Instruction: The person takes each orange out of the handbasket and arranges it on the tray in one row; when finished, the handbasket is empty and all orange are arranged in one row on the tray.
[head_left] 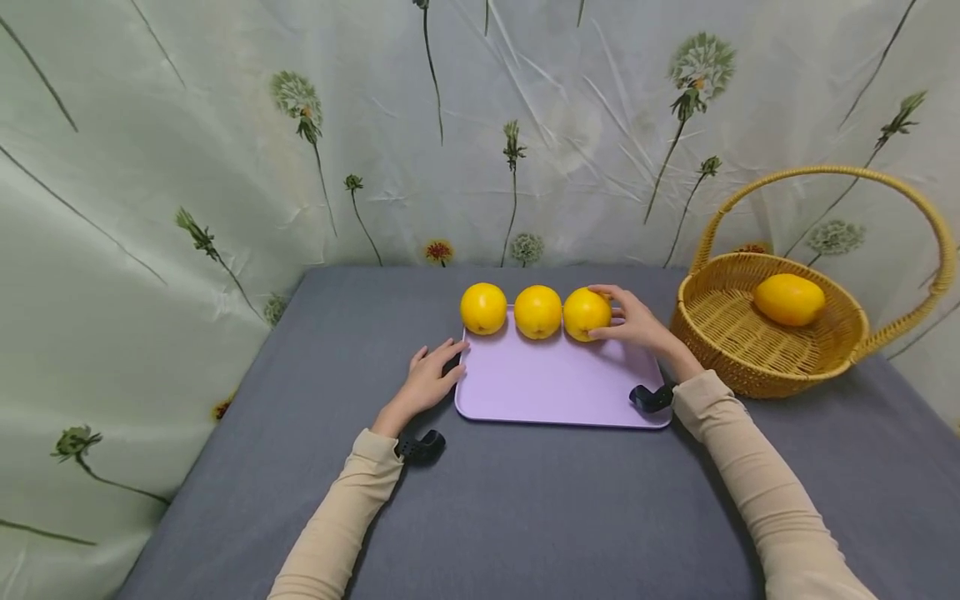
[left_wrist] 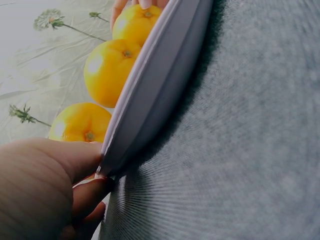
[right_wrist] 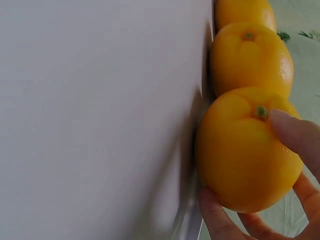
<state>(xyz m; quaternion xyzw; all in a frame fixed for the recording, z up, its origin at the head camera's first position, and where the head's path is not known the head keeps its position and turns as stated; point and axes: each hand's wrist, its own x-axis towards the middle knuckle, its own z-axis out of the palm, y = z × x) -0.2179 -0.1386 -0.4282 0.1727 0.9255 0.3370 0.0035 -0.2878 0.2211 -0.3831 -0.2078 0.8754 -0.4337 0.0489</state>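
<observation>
Three oranges stand in a row along the far edge of a pale purple tray [head_left: 555, 387]: the left orange [head_left: 483, 308], the middle orange [head_left: 537, 312] and the right orange [head_left: 586, 314]. Thumb and fingers of my right hand [head_left: 633, 323] curl round the right orange, whose stem end shows in the right wrist view with the thumb [right_wrist: 295, 135] beside it. At the tray's left edge, my left hand [head_left: 427, 379] touches the rim with thumb and relaxed fingers. The left wrist view shows that thumb [left_wrist: 80, 157] against the rim; some fingers are partly hidden.
To the right stands a wicker basket [head_left: 697, 346] with a tall arched handle [head_left: 825, 170]. An oval yellow fruit [head_left: 789, 300], like a mango, lies inside it. Grey cloth [head_left: 525, 508] covers the table. A flower-patterned curtain [head_left: 450, 192] hangs right behind its far edge.
</observation>
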